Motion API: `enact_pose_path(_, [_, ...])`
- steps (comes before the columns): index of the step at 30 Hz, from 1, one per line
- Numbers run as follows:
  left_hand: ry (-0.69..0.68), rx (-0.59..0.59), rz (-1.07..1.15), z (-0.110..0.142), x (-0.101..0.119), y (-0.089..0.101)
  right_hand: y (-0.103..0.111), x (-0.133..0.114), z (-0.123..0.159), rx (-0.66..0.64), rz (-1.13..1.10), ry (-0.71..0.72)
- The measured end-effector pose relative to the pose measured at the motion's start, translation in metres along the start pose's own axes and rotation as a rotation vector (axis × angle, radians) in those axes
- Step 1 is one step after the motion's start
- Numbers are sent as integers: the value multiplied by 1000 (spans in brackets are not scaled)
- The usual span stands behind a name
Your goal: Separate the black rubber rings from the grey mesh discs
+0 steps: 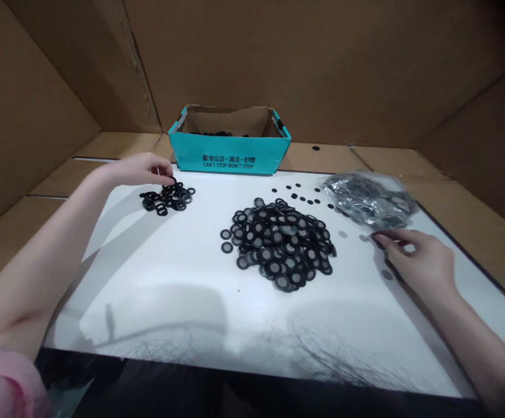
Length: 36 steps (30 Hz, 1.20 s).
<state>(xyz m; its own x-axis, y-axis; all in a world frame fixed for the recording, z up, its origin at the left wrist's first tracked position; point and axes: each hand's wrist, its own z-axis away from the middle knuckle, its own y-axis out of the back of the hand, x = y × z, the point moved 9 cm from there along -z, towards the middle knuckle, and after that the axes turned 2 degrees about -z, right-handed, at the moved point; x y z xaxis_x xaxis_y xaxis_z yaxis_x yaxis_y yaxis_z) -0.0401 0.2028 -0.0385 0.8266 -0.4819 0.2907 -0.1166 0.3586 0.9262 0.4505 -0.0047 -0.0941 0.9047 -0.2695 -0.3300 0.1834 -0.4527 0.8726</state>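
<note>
My left hand [141,169] reaches to the far left of the white board [156,273], fingers curled in a pinch over a small heap of black rubber rings [167,197], touching one at its top. My right hand [413,261] lies at the right, fingers pinched on a small dark disc beside a clear plastic bag [368,198] full of black parts. Between the hands is a large pile of black rings with grey mesh centres [280,244].
A teal cardboard box [229,154] stands open at the back centre with dark parts inside. Small black and grey discs [298,194] are scattered between pile and bag. Brown cardboard walls surround the board on three sides.
</note>
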Motion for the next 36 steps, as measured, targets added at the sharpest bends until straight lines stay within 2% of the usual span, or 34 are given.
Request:
enact_pose_path(8, [2,28,-3,3,17,2,3,-7,-4,29,53,7])
enact_pose_path(15, [-21,28,53,5,26,1,10,-7,-2,21,-51,-82])
enact_pose_path(20, [-11,-13,198,7,28,-3,17,-10,0,3,-154,-145])
enact_pose_path(23, [-42,-4,353,8,37,-4,25,-20,2,26,-248,-176])
enact_pose_path(25, [-95,8,483,9,51,-6,30,-37,3,30,-330,-171])
enact_pose_path(28, [-178,-7,613,14,81,-14,36,-79,8,0,-546,-128])
enact_pose_path(30, [-257,-46,724,19,106,-23,39,-119,15,-44,-709,-46])
enact_pose_path(32, [-338,-146,859,27,132,-35,42,-164,24,-114,-844,86])
enact_pose_path(34, [-367,-219,967,35,152,-44,42,-204,36,-207,-928,196])
enact_pose_path(36, [-353,-257,1030,41,164,-52,42,-233,45,-254,-956,273])
